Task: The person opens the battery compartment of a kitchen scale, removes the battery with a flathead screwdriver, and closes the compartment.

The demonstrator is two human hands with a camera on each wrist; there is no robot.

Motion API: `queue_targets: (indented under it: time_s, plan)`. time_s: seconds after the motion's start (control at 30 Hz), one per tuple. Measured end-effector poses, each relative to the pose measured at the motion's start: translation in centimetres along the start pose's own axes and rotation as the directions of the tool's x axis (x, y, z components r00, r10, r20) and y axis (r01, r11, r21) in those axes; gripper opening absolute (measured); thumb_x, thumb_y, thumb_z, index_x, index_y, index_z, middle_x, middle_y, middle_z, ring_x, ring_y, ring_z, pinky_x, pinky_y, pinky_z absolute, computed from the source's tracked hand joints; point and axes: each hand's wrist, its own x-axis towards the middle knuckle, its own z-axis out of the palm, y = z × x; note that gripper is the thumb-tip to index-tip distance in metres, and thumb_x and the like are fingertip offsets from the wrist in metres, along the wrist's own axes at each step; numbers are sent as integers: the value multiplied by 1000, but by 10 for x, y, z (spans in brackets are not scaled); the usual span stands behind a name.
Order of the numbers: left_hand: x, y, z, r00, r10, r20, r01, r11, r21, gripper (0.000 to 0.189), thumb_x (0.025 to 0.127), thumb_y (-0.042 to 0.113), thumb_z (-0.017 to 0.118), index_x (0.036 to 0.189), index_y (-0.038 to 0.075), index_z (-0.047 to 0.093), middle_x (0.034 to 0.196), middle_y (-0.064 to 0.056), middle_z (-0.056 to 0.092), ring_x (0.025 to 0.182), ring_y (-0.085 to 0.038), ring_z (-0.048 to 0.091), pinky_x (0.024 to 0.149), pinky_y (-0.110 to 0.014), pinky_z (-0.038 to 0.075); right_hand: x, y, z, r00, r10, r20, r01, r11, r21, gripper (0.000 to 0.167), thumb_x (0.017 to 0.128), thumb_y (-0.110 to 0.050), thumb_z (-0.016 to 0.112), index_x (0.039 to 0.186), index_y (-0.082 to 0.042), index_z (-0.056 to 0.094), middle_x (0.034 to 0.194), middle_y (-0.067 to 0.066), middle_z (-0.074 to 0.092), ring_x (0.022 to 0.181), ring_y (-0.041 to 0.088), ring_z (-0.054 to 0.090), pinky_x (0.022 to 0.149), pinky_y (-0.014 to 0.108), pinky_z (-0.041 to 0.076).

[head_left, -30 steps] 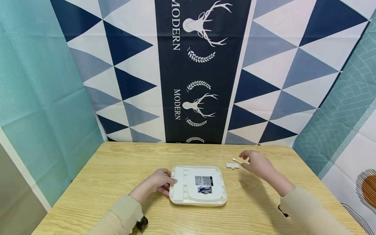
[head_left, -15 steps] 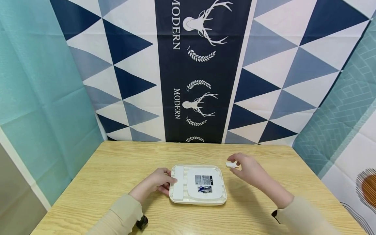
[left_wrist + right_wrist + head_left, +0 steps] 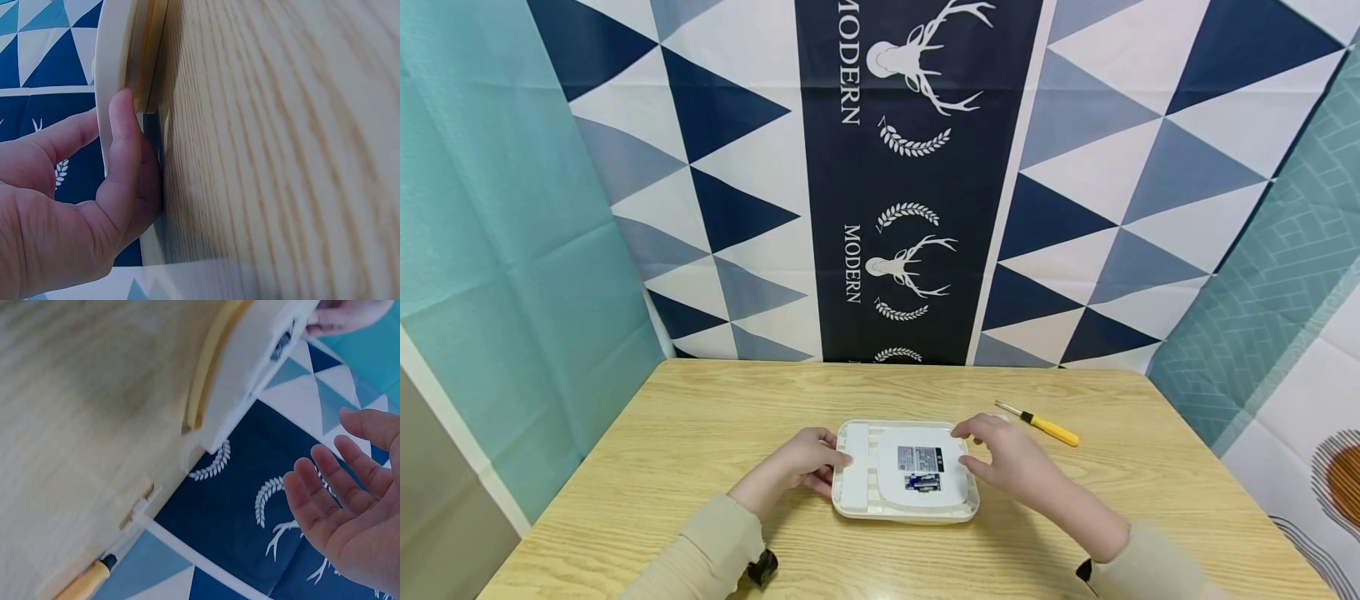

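A white, rounded-square device [image 3: 891,510] lies on the table with a printed label and an uncovered battery compartment [image 3: 922,483] facing up. My left hand [image 3: 811,458] grips its left edge, thumb on top and fingers underneath; the left wrist view shows this hand [image 3: 94,194] against the device's rim [image 3: 114,69]. My right hand [image 3: 1011,454] hovers at the device's right edge. In the right wrist view that hand [image 3: 356,494] has loosely spread fingers and holds nothing. Behind it lies a yellow-handled screwdriver [image 3: 1051,429], its metal shaft pointing left and away.
A small white cover piece [image 3: 145,503] lies on the table near the screwdriver; in the head view my right hand mostly hides it. The wooden table [image 3: 737,400] ends at a patterned cloth wall [image 3: 895,183]. A black wrist strap [image 3: 763,570] shows below the left sleeve.
My right hand has moved left and nearer, from beside the screwdriver, past the small cover, to the device's right edge. The screwdriver now shows fully. My left hand and the device stay put.
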Motion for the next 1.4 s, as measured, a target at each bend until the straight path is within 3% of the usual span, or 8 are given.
queue_targets:
  time_s: [0.5, 1.0, 1.4]
  plan:
    - [-2, 1, 0, 1000, -2, -2, 2, 1000, 5, 33, 86, 9, 68, 111, -1, 50, 76, -12, 63, 57, -17, 59, 53, -35, 59, -12, -6, 32, 979, -200, 39, 202, 978, -45, 26, 75, -15, 77, 100, -13, 68, 102, 0, 66, 94, 20, 63, 77, 36, 57]
    - [-3, 3, 0, 1000, 1, 1, -1, 1000, 6, 33, 86, 9, 69, 111, -1, 50, 76, -11, 62, 57, -16, 58, 53, -34, 59, -7, -6, 44, 962, -247, 119, 259, 961, -94, 15, 82, -19, 73, 95, -16, 68, 93, -6, 62, 79, 5, 53, 60, 20, 50]
    - [1, 0, -1, 1000, 5, 2, -5, 1000, 2, 32, 85, 9, 68, 110, -2, 51, 77, -13, 63, 58, -17, 59, 53, -35, 59, -1, -8, 46, 933, -335, 129, 358, 898, -257, 10, 84, -18, 71, 93, -17, 69, 93, -5, 64, 81, 10, 55, 69, 28, 53]
